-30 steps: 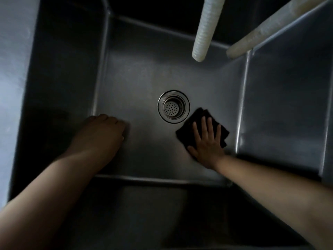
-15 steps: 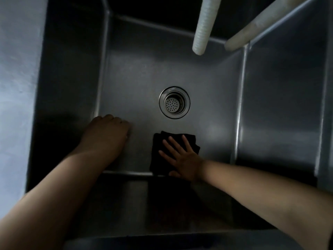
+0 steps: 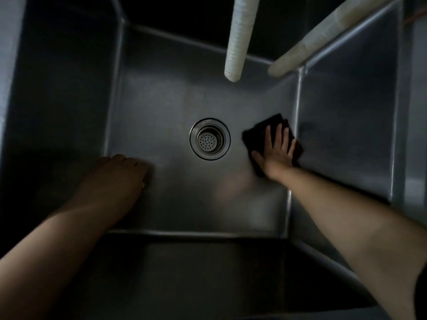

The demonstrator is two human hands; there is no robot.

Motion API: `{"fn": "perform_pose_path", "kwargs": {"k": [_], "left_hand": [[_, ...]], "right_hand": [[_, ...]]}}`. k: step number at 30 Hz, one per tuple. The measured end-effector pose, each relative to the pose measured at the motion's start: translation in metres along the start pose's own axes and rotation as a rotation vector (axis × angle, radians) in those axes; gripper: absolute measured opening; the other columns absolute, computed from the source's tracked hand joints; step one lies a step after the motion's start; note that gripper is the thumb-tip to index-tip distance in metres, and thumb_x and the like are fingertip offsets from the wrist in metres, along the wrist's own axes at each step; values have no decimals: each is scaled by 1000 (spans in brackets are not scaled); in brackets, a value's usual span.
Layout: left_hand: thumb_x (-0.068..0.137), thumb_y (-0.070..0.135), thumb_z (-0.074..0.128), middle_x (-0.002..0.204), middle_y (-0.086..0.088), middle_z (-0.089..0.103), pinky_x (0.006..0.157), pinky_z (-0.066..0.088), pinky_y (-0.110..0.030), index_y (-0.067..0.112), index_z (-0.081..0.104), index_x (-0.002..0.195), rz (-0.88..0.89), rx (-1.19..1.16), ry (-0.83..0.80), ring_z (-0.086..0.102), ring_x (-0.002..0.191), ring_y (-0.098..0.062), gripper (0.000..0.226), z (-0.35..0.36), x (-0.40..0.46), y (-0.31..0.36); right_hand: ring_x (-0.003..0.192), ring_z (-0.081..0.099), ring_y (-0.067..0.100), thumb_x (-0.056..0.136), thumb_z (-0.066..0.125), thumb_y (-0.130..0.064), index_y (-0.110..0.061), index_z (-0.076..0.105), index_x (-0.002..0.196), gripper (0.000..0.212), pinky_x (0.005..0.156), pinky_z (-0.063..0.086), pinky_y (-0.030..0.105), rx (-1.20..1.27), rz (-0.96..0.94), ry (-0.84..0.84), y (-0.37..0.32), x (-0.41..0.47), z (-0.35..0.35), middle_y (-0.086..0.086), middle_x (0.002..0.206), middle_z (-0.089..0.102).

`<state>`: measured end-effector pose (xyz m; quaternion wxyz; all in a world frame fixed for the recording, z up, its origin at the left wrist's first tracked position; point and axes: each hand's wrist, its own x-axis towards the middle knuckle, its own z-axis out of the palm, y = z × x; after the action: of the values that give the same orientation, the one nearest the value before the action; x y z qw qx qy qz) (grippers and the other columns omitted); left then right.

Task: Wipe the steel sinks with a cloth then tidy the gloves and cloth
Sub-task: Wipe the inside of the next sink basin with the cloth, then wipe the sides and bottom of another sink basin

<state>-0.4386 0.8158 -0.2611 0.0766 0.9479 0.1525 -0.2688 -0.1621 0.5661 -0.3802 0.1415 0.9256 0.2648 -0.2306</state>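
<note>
I look down into a deep steel sink with a round drain strainer in its floor. A dark folded cloth lies on the sink floor right of the drain, close to the right wall. My right hand presses flat on the cloth with its fingers spread and straight. My left hand rests on the sink floor at the lower left, knuckles up, fingers bent under, holding nothing. No gloves are in view.
Two pale ribbed hoses hang over the sink: one straight down at top centre, another slanting in from the upper right. The sink's right wall and left wall stand close to my arms.
My right hand has slid the cloth from the near middle of the sink floor up and rightwards, beside the drain and the right wall. My left hand has stayed put.
</note>
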Motion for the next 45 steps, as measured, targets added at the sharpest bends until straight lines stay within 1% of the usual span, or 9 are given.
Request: {"fn": "perform_pose_path", "kwargs": {"k": [5,10,19,22,25,32,34,38,45], "left_hand": [[78,23,65,97,-12,68,74,48,-40,12,68,100,-2,-16,31,61,90,-34,24,5,1,-4],[72,17,72,86,-18,68,69,51,-44,5,69,91,1,-4,24,62,79,-37,22,6,0,-5],[85,25,53,104,-7,68,78,46,-35,17,67,105,112,-18,140,62,94,-29,25,-10,-13,-2],[86,28,44,108,-6,66,86,47,-35,19,66,107,100,-115,127,61,101,-29,32,-24,-31,-1],[80,31,34,92,-7,70,73,55,-37,14,71,93,80,-173,246,67,86,-29,43,-43,-61,6],[76,24,52,89,0,73,68,57,-31,16,74,93,-80,-236,373,70,78,-22,29,-66,-136,28],[73,19,62,89,-1,74,68,57,-33,15,74,91,-135,-258,413,71,78,-22,23,-70,-155,32],[75,29,41,93,-1,74,70,57,-32,16,75,90,-194,-274,455,71,80,-20,39,-75,-187,30],[71,21,72,102,7,72,77,55,-32,27,73,99,-240,-305,522,70,91,-14,29,-84,-234,-3]], "right_hand": [[143,-16,31,90,35,-58,-20,-6,150,82,112,-13,46,78,60,103,-2,68,-25,14,157,-13],[143,-15,33,91,34,-57,-16,-7,150,82,111,-12,48,82,76,98,-4,32,-9,16,156,-13],[139,-16,45,91,37,-59,-1,-18,145,96,113,-5,53,172,382,-377,-63,-106,15,30,151,-18],[137,7,50,96,34,-46,11,-8,142,84,111,13,53,85,288,-372,-78,-125,3,35,149,1],[128,30,44,96,40,-21,9,13,139,58,104,31,48,62,146,-305,-83,-134,-17,26,142,22],[113,55,34,88,54,-16,-6,45,120,35,87,44,34,514,-65,-404,-103,-159,-80,18,124,55],[102,59,33,84,54,-15,-10,47,104,21,76,44,32,583,-110,-362,-111,-176,-100,15,111,60],[86,61,29,81,53,-15,-17,46,92,13,68,46,34,726,-165,-266,-129,-215,-138,7,92,61],[69,59,16,83,54,-20,-27,45,85,11,62,48,33,834,-254,-79,-173,-277,-196,-4,78,59]]}}
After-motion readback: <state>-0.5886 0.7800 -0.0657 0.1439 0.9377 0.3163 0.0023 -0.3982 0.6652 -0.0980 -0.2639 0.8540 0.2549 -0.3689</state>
